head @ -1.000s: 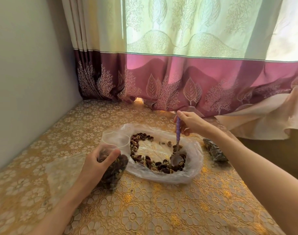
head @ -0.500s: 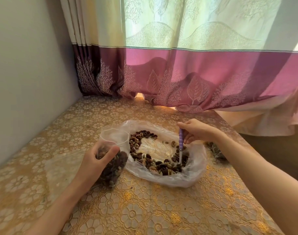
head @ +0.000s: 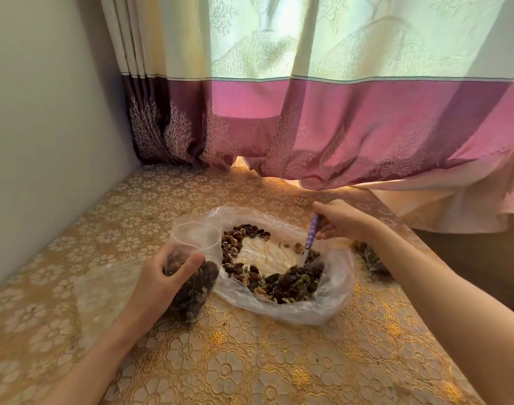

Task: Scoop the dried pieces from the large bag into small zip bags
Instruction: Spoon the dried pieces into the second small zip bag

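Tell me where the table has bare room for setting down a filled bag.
Free: the near table between both forearms, and the far strip between large bag and curtain. Clear film covers the patch beside the left hand. Crowded: the centre, and right of the right hand, where a filled bag lies.

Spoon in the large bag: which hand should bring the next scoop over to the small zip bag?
Right hand: it grips the purple spoon, bowl buried in the dried pieces. Left hand is occupied holding the small zip bag open.
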Demonstrator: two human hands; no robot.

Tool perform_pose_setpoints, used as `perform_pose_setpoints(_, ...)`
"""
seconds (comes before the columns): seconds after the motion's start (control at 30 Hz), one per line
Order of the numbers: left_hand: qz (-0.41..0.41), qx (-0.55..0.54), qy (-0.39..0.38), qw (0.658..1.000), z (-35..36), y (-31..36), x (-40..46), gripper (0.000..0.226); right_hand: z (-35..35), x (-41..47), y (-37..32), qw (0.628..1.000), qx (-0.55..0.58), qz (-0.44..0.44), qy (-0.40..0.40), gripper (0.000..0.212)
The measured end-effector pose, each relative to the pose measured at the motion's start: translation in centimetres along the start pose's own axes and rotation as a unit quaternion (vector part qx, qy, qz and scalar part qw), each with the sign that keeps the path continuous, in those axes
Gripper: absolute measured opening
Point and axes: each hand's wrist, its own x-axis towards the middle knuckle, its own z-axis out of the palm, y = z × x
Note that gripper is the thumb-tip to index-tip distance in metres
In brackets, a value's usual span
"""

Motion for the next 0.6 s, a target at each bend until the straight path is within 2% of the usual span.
perform_pose_setpoints(0.07, 0.0, 0.003, -0.003, 1.0, -0.1, -0.1, 0.0, 0.066, -0.1, 0.0, 0.0, 1.0, 0.02, -0.002, 0.012, 0.044)
perform_pose_setpoints(0.3, 0.001, 0.034, -0.012, 0.999, 0.0, -0.7, 0.2, 0.069, 0.0, 0.2, -1.0, 0.995, 0.078, -0.012, 0.061, 0.042)
perform_pose_setpoints(0.43, 0.001, 0.026, -0.017, 1.0, 0.1, -0.7, 0.2, 0.043, 0.2, 0.0, -2.8, 0.99, 0.115, -0.035, 0.075, 0.043)
perform_pose_setpoints(0.6, 0.001, 0.013, -0.015, 1.0, 0.3, -0.5, 0.1, 0.046, 1.2, -0.5, -6.5, 0.981, 0.146, -0.079, 0.1, 0.042)
